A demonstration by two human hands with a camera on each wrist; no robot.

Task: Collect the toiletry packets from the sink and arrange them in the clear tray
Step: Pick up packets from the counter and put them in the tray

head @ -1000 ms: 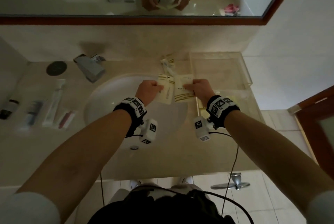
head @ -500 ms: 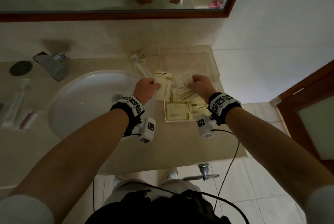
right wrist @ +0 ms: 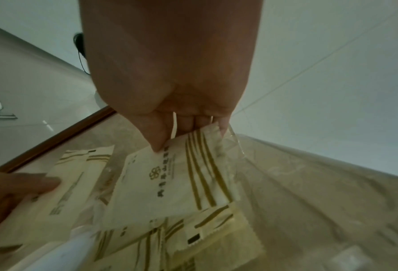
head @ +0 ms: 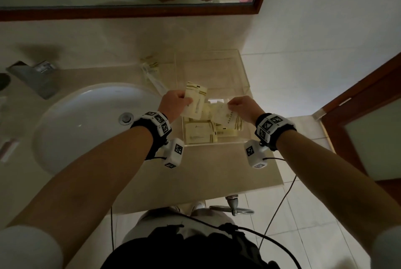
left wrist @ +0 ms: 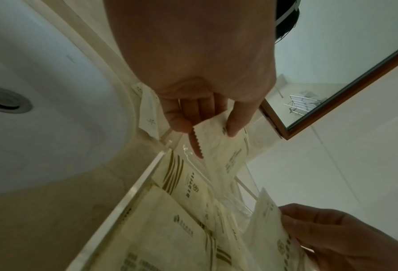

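Observation:
Over the clear tray (head: 244, 73) my left hand (head: 182, 101) pinches a cream packet with gold stripes (head: 195, 101). The left wrist view shows thumb and fingers of this hand (left wrist: 207, 130) on the serrated top edge of that packet (left wrist: 221, 155). My right hand (head: 235, 104) pinches a second striped packet (head: 230, 116) by its corner, low over the tray's near part. In the right wrist view that hand (right wrist: 188, 135) holds its packet (right wrist: 170, 183) just above others. Several packets (head: 201, 134) lie in the tray's near end; its far end is bare.
The white sink basin (head: 86, 121) lies left of the tray, with the faucet (head: 32, 77) behind it. Long wrapped items (head: 153, 75) lie on the counter between basin and tray. A wood-framed mirror (head: 130, 11) hangs above and a wooden door (head: 368, 116) stands at right.
Both hands have carried their packets to the right, from above the sink's rim to over the tray. The right packet has come down close to the packets lying there.

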